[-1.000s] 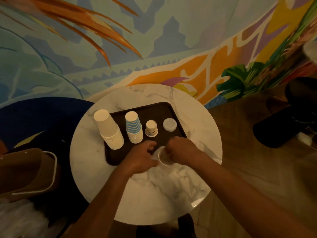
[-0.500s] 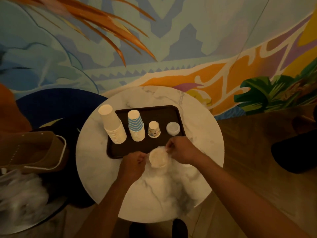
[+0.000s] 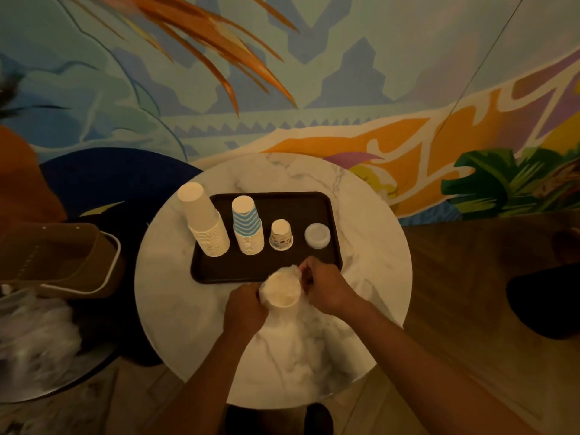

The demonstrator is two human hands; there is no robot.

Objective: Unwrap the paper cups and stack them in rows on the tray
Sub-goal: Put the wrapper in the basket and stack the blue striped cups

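Round marble table [image 3: 370, 233] hard against a painted tropical mural [image 3: 314, 89], wooden floor [image 3: 470, 277] off to the right, a brown bag [image 3: 62, 255] on the left. On the dark tray [image 3: 226, 268] a plain white stack [image 3: 205, 222], a blue-striped stack [image 3: 248, 226], one small patterned cup [image 3: 281, 235] and a low white disc [image 3: 317, 235] stand in a row. At the tray's near edge the left hand [image 3: 244, 312] and right hand [image 3: 326, 290] both clutch the clear wrap [image 3: 287, 271] round the wrapped cups [image 3: 281, 290], held between them over the marble.

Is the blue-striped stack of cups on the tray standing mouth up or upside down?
Upside down: the blue-striped stack shows its closed flat base on top and widens down toward the tray.
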